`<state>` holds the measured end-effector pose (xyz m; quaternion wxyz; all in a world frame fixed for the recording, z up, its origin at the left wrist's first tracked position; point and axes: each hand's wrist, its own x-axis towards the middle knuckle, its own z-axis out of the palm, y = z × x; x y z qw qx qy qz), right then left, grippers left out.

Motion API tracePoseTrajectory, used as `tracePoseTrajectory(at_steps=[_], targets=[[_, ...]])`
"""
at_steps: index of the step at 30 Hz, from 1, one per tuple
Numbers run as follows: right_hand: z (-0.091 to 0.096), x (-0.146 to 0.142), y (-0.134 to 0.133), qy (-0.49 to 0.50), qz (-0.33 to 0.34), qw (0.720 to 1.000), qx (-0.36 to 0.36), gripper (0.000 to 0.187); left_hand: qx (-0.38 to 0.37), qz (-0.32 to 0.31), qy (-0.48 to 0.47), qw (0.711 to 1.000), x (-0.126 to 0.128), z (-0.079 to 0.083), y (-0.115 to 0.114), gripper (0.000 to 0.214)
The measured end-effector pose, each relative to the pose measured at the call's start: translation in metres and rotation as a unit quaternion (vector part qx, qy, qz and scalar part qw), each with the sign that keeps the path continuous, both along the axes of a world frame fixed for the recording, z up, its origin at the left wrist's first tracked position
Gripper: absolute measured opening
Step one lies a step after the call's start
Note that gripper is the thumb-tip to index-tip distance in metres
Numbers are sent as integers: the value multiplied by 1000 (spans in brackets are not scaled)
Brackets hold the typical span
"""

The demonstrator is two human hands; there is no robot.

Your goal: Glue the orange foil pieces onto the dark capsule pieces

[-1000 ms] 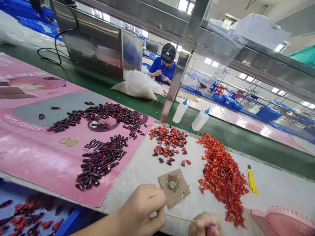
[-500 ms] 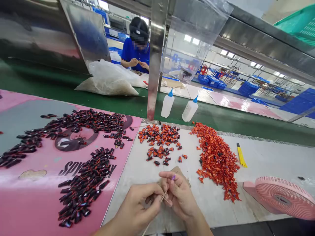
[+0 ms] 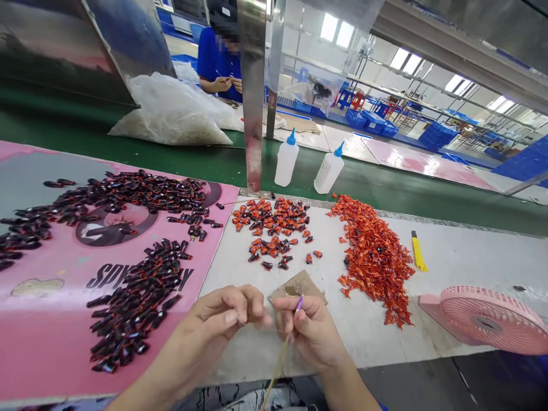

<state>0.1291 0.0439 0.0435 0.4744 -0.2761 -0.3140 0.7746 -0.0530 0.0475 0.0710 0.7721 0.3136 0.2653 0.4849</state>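
At the left, a pink printed mat [image 3: 38, 342] lies on the bench, carrying two long drifts of small glossy dark capsule-shaped pieces [image 3: 137, 299] flecked with red. Beyond it, a green conveyor belt [image 3: 128, 162] runs across the scene, with a bulging clear plastic bag [image 3: 171, 111] on its far side and a co-worker in a blue shirt [image 3: 218, 63] working further off, both hands together. The left hand [image 3: 226, 319] reaches in at the near edge of the mat, fingers half curled and nothing visible in its grip, its fingertips just beside the right hand. The right hand [image 3: 310, 334] is narrowly pinched around a thin wooden stick [image 3: 278, 357], whose purple tip [image 3: 299, 303] rises above the fingers and whose long end slants toward the near left. Partly under that hand lies a square of cardboard [image 3: 297, 287] dusted with brown grit. Just beyond sits a loose cluster of red-and-dark pieces [image 3: 269, 225], behind which stand two plastic squeeze bottles with blue nozzles [image 3: 286, 162]. To the right are a large heap of orange-red pieces [image 3: 374, 257], a yellow utility knife [image 3: 417, 251] and a pink desk fan [image 3: 483, 319]
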Motion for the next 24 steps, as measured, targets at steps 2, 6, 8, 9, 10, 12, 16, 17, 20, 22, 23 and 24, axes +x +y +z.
tracePoseTrajectory(at_steps=[2,6,8,9,10,12,16,17,20,22,23,24], targets=[[1,5,-12,-12,1,1000,18,34,-27,-40,-25,999,5,-6,-15,16],[4,21,-42,-16,25,999,16,29,-41,-57,-47,996,24,-15,-43,22],[4,31,-56,-44,7,999,15,30,-37,-36,-43,998,34,-16,-53,27],[4,36,-63,-68,-10,997,19,30,-33,-22,-40,998,38,-16,-56,28],[3,41,-69,-97,-29,994,27,30,-24,-8,-35,999,40,-15,-59,28],[1,51,-80,-158,-72,983,57,28,1,17,-18,1000,42,-12,-63,26],[7,67,-103,-259,-175,942,124,27,92,132,53,986,30,3,-73,16],[10,70,-109,-271,-205,930,142,27,116,175,73,975,25,8,-77,17],[24,76,-131,-269,-280,901,191,26,191,263,115,939,9,20,-88,18],[30,79,-146,-258,-320,889,200,24,246,276,131,920,-1,24,-94,17],[31,80,-154,-251,-338,885,196,21,270,276,133,913,-4,24,-96,16],[32,83,-161,-242,-357,882,189,19,289,274,136,907,-7,25,-97,16]])
